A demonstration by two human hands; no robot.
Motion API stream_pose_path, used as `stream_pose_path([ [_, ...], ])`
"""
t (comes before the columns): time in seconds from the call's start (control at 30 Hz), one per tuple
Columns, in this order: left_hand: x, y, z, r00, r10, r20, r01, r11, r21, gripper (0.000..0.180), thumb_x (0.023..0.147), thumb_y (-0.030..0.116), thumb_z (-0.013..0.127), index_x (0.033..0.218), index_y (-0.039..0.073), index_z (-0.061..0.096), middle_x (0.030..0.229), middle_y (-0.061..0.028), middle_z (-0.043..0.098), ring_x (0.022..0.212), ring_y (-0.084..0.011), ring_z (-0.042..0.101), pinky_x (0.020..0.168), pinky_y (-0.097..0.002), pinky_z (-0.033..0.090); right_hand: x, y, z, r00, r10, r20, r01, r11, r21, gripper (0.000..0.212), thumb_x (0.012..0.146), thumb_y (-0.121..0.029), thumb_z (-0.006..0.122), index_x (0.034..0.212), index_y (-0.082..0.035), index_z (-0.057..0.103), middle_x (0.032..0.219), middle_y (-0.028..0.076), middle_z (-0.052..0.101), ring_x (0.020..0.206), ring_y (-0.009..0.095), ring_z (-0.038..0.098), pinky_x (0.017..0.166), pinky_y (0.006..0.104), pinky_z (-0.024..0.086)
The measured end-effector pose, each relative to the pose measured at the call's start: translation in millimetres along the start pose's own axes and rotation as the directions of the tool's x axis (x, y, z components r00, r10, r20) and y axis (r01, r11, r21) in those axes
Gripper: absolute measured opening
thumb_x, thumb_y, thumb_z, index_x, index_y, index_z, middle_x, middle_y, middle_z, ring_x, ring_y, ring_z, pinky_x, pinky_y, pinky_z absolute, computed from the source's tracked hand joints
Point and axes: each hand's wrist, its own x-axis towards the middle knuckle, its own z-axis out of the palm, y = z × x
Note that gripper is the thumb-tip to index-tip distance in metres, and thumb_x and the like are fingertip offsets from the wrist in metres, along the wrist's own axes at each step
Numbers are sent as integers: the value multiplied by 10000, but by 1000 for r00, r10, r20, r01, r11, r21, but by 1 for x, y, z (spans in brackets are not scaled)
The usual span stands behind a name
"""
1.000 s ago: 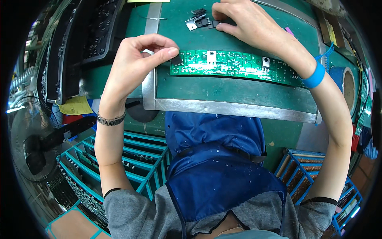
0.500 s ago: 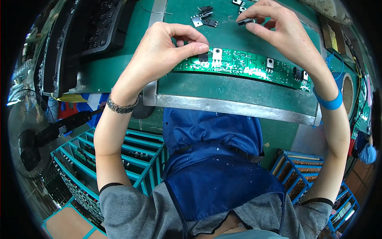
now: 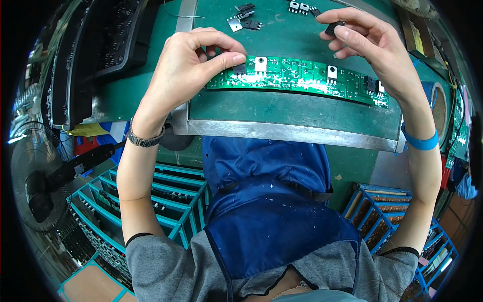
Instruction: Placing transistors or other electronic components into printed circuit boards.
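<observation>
A long green circuit board (image 3: 294,75) lies across the work surface, with several transistors standing along it. My left hand (image 3: 198,58) is closed at the board's left end. Its thumb and forefinger pinch at the top of a black transistor (image 3: 240,69), whose upper part they cover. Just right of that is a transistor with a pale metal face (image 3: 260,64); a similar transistor (image 3: 332,73) is farther along. Above the board, my right hand (image 3: 375,43) holds a loose black transistor (image 3: 334,28) between thumb and fingers, clear of the board.
Loose transistors (image 3: 245,19) lie beyond the board, with more pale-faced transistors (image 3: 299,7) near my right fingers. Black trays (image 3: 108,45) stand at the left. A metal edge strip (image 3: 282,132) borders the table's front. Teal racks (image 3: 146,191) and blue racks (image 3: 382,216) stand below.
My right hand has moved rightward over the board with the loose transistor, which has turned in its fingers. My left hand keeps its pinch at the board's left end. The whole view has shifted slightly.
</observation>
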Motion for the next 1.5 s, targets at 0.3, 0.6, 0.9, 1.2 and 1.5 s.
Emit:
stream_pose_path([
  [0.3, 1, 1, 4, 999, -8, -35, 10, 998, 56, 93, 833, 105, 740, 880, 26, 741, 804, 9, 659, 669, -35, 474, 580, -199, 347, -16, -4, 7, 998, 33, -45, -31, 999, 35, 301, 951, -174, 548, 1231, -65, 572, 918, 13, 607, 781, 55, 543, 723, 208, 463],
  [0.6, 1, -7, 8, 988, 128, -85, -112, 978, 174, 115, 795, 152, 766, 878, 74, 757, 769, -15, 669, 625, -85, 513, 542, -238, 405, -23, 1, 5, 1000, -22, -11, 21, 998, -59, 335, 967, -236, 538, 1237, -38, 557, 843, -24, 534, 736, 43, 478, 675, 192, 402],
  [0.9, 1, -6, 2, 944, 324, -58, -296, 913, 279, 130, 796, 149, 757, 895, 65, 745, 837, -44, 683, 758, -166, 606, 667, -291, 504, -27, 0, 4, 1000, 3, -6, -4, 998, -63, 325, 968, -245, 556, 1219, -40, 581, 838, -19, 535, 735, 47, 469, 664, 191, 390],
  [1.2, -8, 3, 0, 973, 227, 25, -226, 940, 255, 249, 780, 119, 770, 1013, 43, 731, 964, -94, 683, 903, -204, 639, 837, -311, 489, -35, 4, 4, 999, 38, -27, -39, 998, -50, 305, 969, -246, 561, 1194, -43, 602, 848, -16, 550, 731, 41, 461, 656, 188, 384],
  [1.5, -10, 1, 7, 964, 264, -39, -245, 933, 263, 270, 764, 79, 779, 1024, 34, 722, 980, -77, 678, 906, -177, 647, 840, -286, 502, -40, 6, 3, 999, 39, -28, -40, 999, -16, 294, 974, -249, 562, 1164, -28, 597, 874, -18, 559, 757, 39, 478, 651, 184, 384],
])
